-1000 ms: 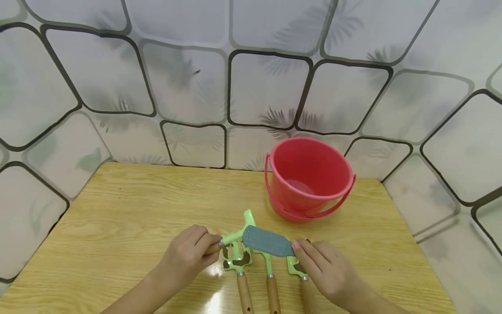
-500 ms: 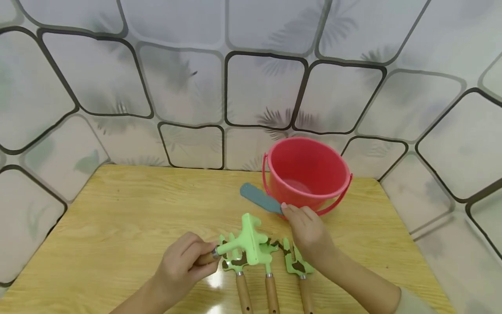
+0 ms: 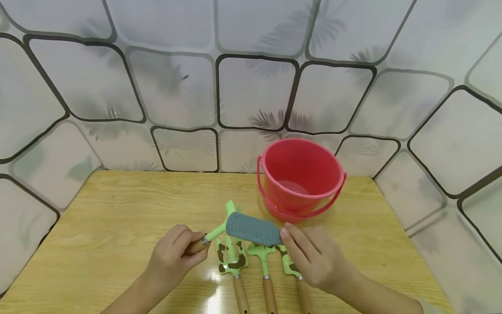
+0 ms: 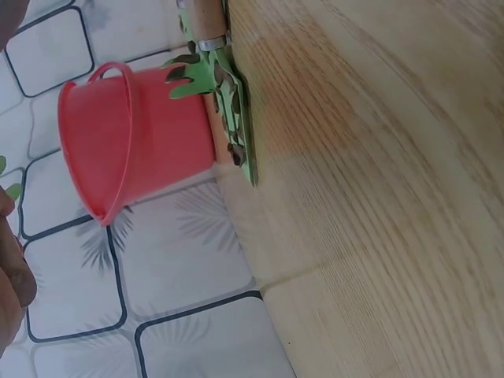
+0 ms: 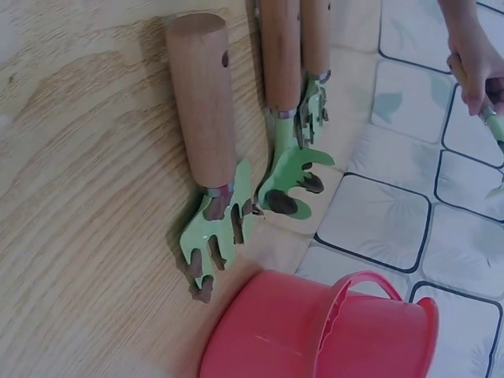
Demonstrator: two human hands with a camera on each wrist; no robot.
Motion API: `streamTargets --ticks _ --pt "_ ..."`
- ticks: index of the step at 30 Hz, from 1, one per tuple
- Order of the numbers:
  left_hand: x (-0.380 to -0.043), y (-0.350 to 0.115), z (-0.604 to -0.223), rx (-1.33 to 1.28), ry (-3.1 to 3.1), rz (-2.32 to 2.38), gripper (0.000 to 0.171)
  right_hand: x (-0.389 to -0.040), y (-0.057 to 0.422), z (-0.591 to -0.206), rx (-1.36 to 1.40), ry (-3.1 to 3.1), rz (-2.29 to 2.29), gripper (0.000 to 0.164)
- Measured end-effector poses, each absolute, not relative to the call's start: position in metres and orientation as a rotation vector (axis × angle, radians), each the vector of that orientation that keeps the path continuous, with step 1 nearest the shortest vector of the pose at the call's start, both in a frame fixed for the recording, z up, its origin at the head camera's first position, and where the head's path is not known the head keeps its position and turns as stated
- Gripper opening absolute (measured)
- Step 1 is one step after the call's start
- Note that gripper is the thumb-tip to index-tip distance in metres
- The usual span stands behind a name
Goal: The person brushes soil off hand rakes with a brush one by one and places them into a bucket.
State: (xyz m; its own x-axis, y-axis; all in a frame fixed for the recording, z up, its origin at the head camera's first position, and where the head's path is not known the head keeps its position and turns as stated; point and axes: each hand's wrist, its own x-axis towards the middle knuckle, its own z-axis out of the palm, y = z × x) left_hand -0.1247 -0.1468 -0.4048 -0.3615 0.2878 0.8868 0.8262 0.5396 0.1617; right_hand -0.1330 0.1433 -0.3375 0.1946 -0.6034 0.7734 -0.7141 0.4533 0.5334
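Observation:
My left hand [image 3: 172, 255] grips the wooden handle of a green garden hand rake [image 3: 216, 233], held above the table. In my right hand [image 3: 313, 257] is a flat blue-grey paddle-shaped tool [image 3: 252, 229] with rows of small dots, pinched at its near end. The paddle overlaps the rake's head in the head view and hides most of it. Below them lie three green tools with wooden handles and brown soil-like patches: a hand fork [image 3: 233, 261], a small rake [image 3: 263, 252] and another pronged tool [image 5: 216, 228], partly behind my right hand in the head view.
A red bucket [image 3: 288, 201] with its handle down stands at the back right of the wooden table [image 3: 137, 205]. Patterned wall covering [image 3: 255, 96] rises behind the table and along both sides.
My right hand moves up towards the bucket with the paddle, then comes back down over the rake. The left hand keeps its hold and turns the rake about.

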Motion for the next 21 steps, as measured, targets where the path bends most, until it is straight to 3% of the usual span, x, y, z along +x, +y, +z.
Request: streamTargets --ticks 9,21 --pt "-0.125 -0.146 -0.402 -0.929 -1.868 -0.747 0.031 -0.139 0.142 -0.341 1.273 -1.427 0.208 0.018" --pt "-0.127 -0.125 -0.380 -0.969 -1.796 -0.501 0.028 -0.144 0.136 -0.372 1.007 -1.640 0.286 0.021"
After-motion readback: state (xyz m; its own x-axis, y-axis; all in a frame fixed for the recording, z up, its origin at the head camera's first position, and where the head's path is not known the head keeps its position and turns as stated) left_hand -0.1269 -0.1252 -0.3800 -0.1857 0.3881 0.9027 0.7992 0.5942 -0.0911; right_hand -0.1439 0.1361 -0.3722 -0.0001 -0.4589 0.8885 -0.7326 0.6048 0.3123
